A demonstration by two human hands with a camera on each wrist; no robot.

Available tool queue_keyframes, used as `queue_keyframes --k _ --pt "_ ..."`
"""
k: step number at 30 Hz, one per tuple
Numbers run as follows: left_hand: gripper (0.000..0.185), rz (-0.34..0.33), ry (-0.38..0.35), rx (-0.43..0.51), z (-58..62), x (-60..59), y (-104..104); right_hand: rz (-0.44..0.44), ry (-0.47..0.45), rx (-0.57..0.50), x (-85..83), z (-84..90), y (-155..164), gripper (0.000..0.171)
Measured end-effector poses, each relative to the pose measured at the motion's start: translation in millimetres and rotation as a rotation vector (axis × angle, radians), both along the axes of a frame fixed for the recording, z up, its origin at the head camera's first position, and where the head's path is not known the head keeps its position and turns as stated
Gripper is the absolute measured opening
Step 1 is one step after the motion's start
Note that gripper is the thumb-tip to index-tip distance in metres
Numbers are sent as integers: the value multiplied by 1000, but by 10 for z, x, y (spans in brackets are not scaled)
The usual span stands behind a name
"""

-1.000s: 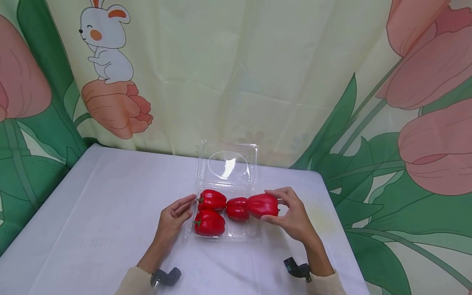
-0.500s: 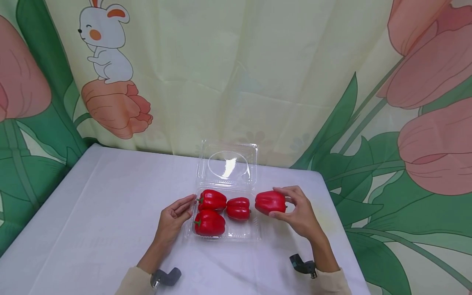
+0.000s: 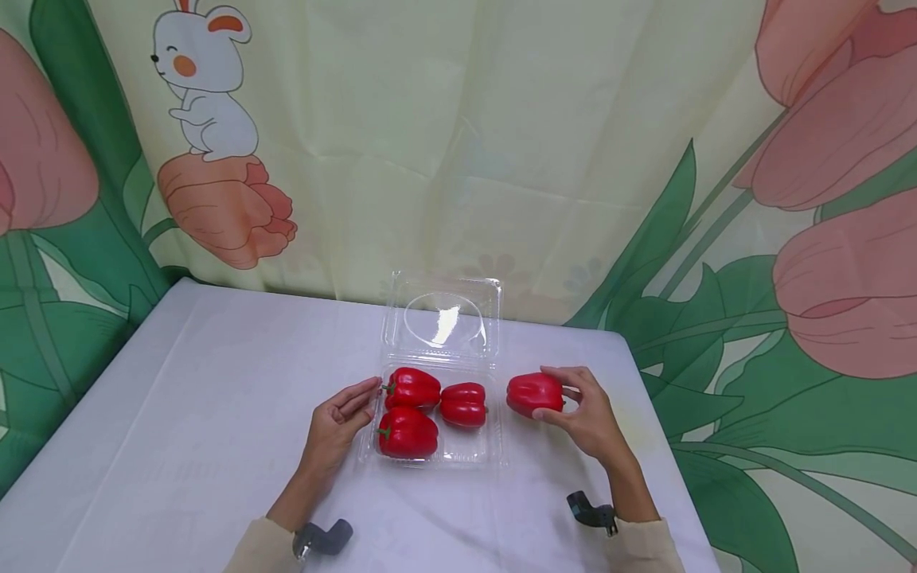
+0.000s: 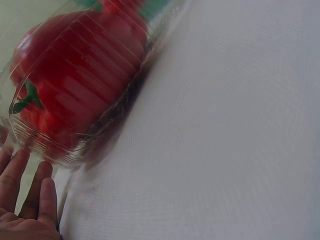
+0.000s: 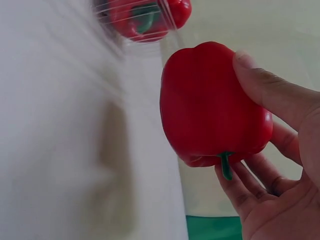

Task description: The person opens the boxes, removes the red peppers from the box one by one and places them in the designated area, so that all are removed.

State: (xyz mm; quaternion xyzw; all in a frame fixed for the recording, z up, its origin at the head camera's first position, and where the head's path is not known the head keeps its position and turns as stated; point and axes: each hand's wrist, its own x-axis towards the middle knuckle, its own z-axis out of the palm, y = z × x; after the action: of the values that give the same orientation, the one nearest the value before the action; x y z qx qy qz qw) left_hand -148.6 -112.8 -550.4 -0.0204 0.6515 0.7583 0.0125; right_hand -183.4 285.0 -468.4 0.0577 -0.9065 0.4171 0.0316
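My right hand [image 3: 589, 414] grips a red bell pepper [image 3: 534, 394] between thumb and fingers, just right of a clear plastic clamshell box [image 3: 462, 457]. In the right wrist view the held bell pepper [image 5: 215, 105] shows its green stem pointing down, above the white table. Three red bell peppers lie in the box: one at the back left [image 3: 413, 388], one at the front left [image 3: 408, 434] and a smaller one [image 3: 463, 405] on the right. My left hand [image 3: 340, 422] rests at the box's left edge with fairly straight fingers; its fingertips touch the wall in the left wrist view.
The box's lid [image 3: 442, 318] stands open toward the back, near the table's far edge. A white cloth covers the table [image 3: 215, 414]. Behind it hangs a curtain [image 3: 458, 159] printed with tulips and a rabbit. Each wrist carries a dark camera mount.
My right hand has moved right with its bell pepper, from overlapping the box's right side to beyond its edge. The left hand and the other peppers have stayed put.
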Motion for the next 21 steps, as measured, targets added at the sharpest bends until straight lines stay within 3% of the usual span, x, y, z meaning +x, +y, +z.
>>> queue_keyframes --k 21 --pt "44 7 6 6 -19 -10 11 -64 -85 19 -95 -267 106 77"
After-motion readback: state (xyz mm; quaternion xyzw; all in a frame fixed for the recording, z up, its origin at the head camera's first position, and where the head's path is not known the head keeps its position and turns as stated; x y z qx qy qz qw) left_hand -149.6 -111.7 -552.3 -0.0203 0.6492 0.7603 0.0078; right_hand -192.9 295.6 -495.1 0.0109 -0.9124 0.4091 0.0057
